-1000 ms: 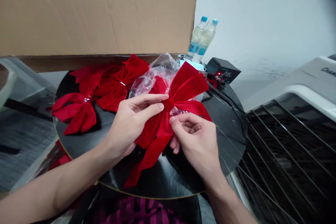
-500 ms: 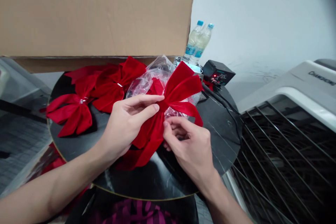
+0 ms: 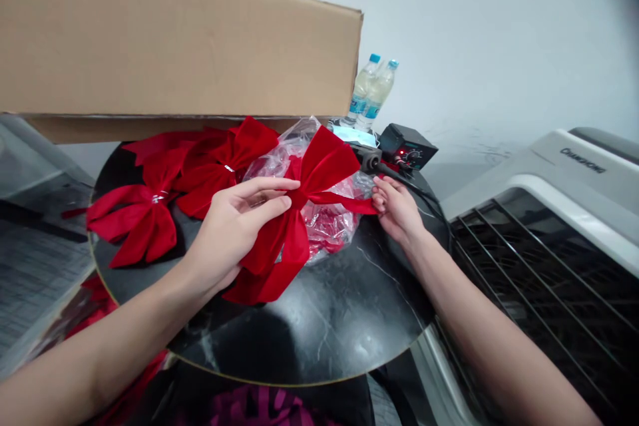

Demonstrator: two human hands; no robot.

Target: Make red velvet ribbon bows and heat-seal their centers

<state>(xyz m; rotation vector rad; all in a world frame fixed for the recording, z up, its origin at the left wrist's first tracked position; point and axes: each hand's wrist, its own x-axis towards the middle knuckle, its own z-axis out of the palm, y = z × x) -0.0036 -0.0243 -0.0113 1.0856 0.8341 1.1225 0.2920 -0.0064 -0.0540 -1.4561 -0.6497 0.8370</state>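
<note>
A large red velvet bow [image 3: 329, 160] is held over the round black table. My left hand [image 3: 239, 219] pinches it at its centre knot between thumb and forefinger. Out to the right, my right hand [image 3: 397, 206] has its fingers closed on the end of one of the bow's ribbon tails. Beneath the bow lies a crumpled clear plastic bag [image 3: 332, 226] with red material inside. To the left, a red bow [image 3: 150, 203] with a silvery tie at its middle rests on the table, and another red bow [image 3: 232, 163] lies behind it.
The round black marbled table [image 3: 329, 319] has a cardboard box [image 3: 190, 40] behind it. Two bottles [image 3: 372, 96], a blue face mask [image 3: 355, 136] and a black control box [image 3: 407, 146] with a lit red light and cable stand at the back right. A grilled heater [image 3: 539, 213] is at right.
My right hand has moved right and up, from below the bow's centre to its right tail, which now stretches out sideways. My left hand keeps its pinch on the knot.
</note>
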